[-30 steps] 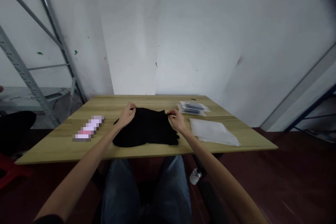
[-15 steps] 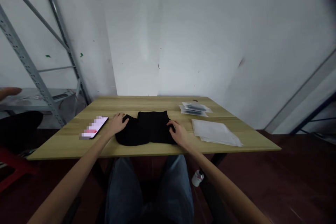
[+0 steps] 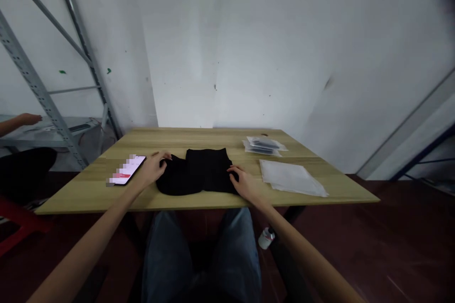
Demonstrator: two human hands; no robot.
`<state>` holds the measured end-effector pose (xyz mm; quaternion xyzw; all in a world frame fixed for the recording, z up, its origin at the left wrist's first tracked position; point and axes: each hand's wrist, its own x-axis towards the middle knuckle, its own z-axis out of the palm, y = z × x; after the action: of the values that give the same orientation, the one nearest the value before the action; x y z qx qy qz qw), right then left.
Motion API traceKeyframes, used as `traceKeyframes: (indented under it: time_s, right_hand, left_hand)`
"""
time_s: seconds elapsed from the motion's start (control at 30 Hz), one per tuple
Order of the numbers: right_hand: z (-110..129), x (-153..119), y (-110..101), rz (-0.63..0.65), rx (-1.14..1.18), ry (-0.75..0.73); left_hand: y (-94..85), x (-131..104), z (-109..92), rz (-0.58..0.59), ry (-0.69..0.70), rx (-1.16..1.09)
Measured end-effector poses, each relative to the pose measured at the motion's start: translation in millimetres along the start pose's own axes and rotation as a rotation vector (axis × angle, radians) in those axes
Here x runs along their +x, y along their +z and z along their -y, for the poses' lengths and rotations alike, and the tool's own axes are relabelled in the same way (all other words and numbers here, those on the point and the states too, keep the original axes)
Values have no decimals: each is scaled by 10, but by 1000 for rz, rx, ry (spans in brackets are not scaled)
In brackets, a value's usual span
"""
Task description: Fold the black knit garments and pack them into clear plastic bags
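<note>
A black cloth garment lies flat on the wooden table, near its front edge. At its left end is my left hand, fingers apart and bent over the cloth's edge, holding nothing. My right hand rests on the garment's right side with its thumb and fingers apart. Left of my left hand lies a phone with a lit screen, partly pixelated.
Flat translucent bags lie right of my right hand, and a stack of filled bags sits behind them. A metal rack stands at the left, with another person's hand over its shelf. A white bottle is below the table.
My left hand has shifted slightly left, toward the phone. The other person's hand has moved right, further into view. My right hand and the garment look nearly unchanged.
</note>
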<state>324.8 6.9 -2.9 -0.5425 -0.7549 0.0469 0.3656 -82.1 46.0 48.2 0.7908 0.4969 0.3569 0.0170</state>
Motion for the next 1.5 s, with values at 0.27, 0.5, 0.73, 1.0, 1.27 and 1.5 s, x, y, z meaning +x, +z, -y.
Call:
traceKeyframes:
  time_s: [0.27, 0.5, 0.73, 1.0, 1.27, 1.5]
  right_hand:
    - [82, -278, -417, 27, 35, -156]
    - [-72, -580, -703, 185, 42, -302]
    - [-85, -441, -669, 76, 57, -231]
    - [-190, 351, -448, 19, 136, 138]
    - [-204, 410, -320, 28, 50, 202]
    - [262, 114, -362, -137, -171, -158]
  left_hand:
    - [-242, -600, -77, 178, 210, 240]
    - [-282, -854, -106, 224, 377, 159]
    - [-449, -651, -135, 222, 196, 21]
    - [-487, 24, -136, 300, -134, -235]
    - [-419, -6, -74, 351, -219, -264]
    - [-395, -241, -126, 333, -70, -235]
